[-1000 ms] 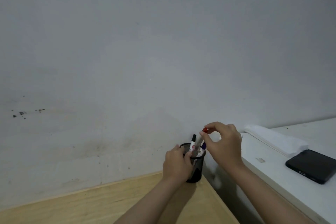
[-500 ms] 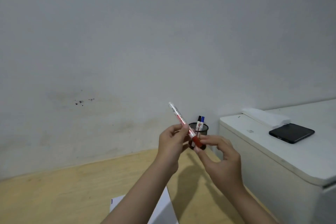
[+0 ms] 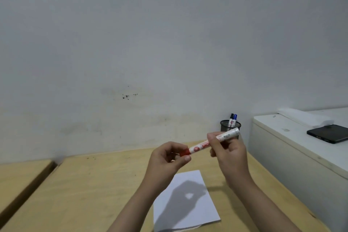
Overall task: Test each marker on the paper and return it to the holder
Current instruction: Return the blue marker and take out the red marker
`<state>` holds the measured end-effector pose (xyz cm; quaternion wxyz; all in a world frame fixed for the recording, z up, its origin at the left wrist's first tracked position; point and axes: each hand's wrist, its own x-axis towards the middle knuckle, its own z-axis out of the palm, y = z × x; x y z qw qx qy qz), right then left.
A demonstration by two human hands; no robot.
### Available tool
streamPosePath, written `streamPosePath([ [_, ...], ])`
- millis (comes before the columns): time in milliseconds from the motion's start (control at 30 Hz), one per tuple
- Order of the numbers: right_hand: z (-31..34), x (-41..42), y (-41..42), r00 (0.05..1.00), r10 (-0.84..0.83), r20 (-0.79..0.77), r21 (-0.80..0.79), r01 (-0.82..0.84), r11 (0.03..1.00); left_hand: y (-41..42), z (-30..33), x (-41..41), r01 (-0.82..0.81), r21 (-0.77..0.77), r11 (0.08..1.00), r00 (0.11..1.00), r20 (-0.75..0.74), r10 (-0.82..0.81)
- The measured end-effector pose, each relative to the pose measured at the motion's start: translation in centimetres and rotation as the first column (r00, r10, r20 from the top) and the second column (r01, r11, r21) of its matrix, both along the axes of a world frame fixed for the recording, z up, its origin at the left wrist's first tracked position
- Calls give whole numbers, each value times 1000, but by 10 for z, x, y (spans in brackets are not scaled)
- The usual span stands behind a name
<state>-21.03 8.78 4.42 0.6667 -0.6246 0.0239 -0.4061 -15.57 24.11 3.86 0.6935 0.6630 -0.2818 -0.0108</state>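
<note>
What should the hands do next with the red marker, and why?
Probably pull the cap off. The left hand pinches the red cap end of the red marker while the right hand grips the barrel, so the tip looks covered. The paper lies below with no marks visible, and two markers wait in the holder.

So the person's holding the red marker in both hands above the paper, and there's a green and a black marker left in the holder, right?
Not quite. The head view shows the red marker held by the left hand and right hand above the paper, but the holder has a blue marker beside the black marker, not a green one.
</note>
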Motion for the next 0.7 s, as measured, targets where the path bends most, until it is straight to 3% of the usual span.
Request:
streamPosePath([
  [100, -5, -4, 7, 994, 111, 19, 23, -112, 993, 14, -1, -2, -40, -1, 999, 999, 29, 40],
  [333, -16, -6, 22, 959, 282, 5, -162, -277, 947, 16, -6, -16, -55, 64, 996, 989, 142, 45],
  [700, -31, -5, 13, 911, 403, -90, -245, -412, 878, 31, -18, 14, 155, 251, 955, 988, -16, -156],
])
